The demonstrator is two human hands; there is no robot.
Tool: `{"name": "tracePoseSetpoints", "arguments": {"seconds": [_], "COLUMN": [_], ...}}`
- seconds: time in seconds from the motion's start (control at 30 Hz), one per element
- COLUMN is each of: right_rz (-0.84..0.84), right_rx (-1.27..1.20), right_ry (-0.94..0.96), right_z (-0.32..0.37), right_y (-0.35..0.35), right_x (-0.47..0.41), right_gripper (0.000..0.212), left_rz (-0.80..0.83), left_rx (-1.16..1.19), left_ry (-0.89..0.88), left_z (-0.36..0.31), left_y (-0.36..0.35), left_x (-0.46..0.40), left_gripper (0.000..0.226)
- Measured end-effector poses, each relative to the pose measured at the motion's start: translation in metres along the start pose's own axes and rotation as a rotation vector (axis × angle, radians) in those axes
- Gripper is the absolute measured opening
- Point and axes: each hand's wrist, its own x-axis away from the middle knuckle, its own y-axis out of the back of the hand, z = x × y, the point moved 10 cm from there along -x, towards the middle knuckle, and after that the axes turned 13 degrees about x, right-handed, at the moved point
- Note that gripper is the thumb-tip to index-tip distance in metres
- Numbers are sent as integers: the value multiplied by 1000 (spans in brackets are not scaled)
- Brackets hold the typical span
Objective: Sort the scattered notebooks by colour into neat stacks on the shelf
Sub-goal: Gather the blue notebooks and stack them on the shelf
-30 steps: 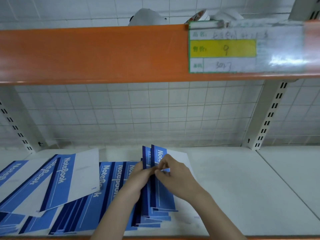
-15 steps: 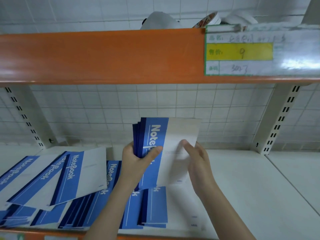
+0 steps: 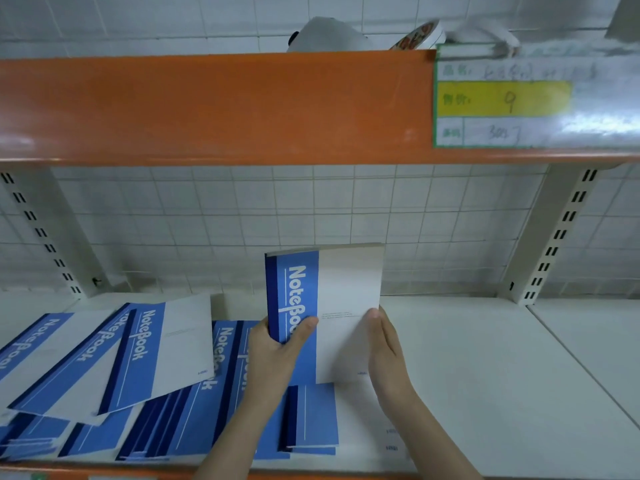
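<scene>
The left hand [image 3: 277, 355] grips a squared bundle of notebooks [image 3: 325, 306] at its blue spine edge, thumb laid across the front cover and fingers curled behind. The right hand [image 3: 388, 355] lies flat against the bundle's opposite, white edge with fingers straight and together, pressing rather than gripping. The bundle stands upright, lifted above the white shelf [image 3: 485, 368], near the middle of the shelf's width, with the "NoteBook" lettering running up the blue band. Below the bundle, a short stack of blue-and-white notebooks [image 3: 315, 417] lies flat near the front edge of the shelf. To the left, more scattered notebooks [image 3: 138, 355] lie fanned and overlapping, covering the left part of the shelf from the back toward the front edge. The right part of the shelf shows bare white surface. An orange shelf beam [image 3: 214, 105] spans the view overhead, carrying a price label [image 3: 502, 98] at its right end with a yellow band; the handwriting is blurred. White perforated uprights [image 3: 554, 237] and a wire grid back panel [image 3: 277, 209] stand behind the shelf.
</scene>
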Motion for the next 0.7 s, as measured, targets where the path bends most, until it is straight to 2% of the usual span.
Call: {"name": "tracePoseSetpoints", "arguments": {"seconds": [0.07, 0.13, 0.23, 0.33, 0.43, 0.7], "right_rz": [-9, -30, -126, -168, -181, -378], "right_rx": [70, 160, 328, 391, 395, 423], "right_ry": [61, 98, 71, -106, -280, -480], "right_z": [9, 18, 18, 1, -17, -37], "right_y": [6, 14, 34, 58, 82, 177], "right_x": [-2, -4, -5, -4, 7, 62], "right_gripper": [35, 33, 33, 37, 36, 38], "left_rz": [43, 89, 138, 222, 286, 520], "left_rx": [-23, -49, -124, -281, -388, -280], "left_ry": [11, 68, 163, 130, 133, 422], "left_z": [-1, 3, 15, 15, 22, 76], "left_y": [-6, -12, -24, -46, -67, -147], "left_x": [-4, -9, -14, -13, -7, 40], "left_gripper": [24, 18, 20, 36, 38, 35]}}
